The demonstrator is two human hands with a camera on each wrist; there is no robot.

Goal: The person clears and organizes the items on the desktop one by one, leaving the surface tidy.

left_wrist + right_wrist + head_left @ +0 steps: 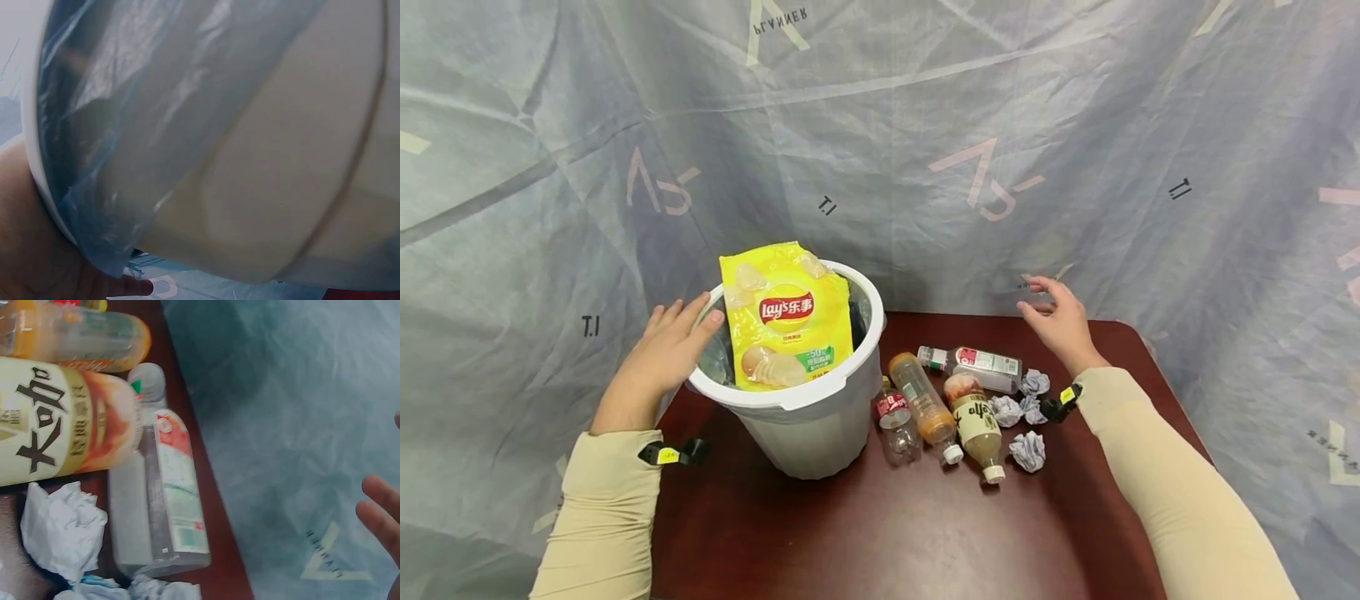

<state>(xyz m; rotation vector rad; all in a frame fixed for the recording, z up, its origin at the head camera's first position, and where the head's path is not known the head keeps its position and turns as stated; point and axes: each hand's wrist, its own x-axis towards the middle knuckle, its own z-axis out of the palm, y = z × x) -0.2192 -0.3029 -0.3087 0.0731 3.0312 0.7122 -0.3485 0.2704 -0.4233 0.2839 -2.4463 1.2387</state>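
A white bin [820, 437] stands on the table, with a yellow Lay's chip bag [786, 346] sticking up out of its mouth. My left hand [662, 354] is at the bin's left rim, fingers extended and the thumb reaching over the edge. In the left wrist view, a bluish plastic liner [100, 212] hangs over the rim beside that hand. My right hand [1062, 325] is raised above the table's back right, fingers loosely bent with nothing between them. Below it lie a clear bottle with a red and white label [988, 367] and crumpled paper balls [1035, 382].
Right of the bin lie a small red-labelled bottle [897, 421], an orange-ended bottle [922, 396] and a cream-labelled bottle [975, 421]. Another paper ball [1027, 451] sits nearer the front. A grey printed cloth [880, 150] hangs behind the dark red table [880, 533].
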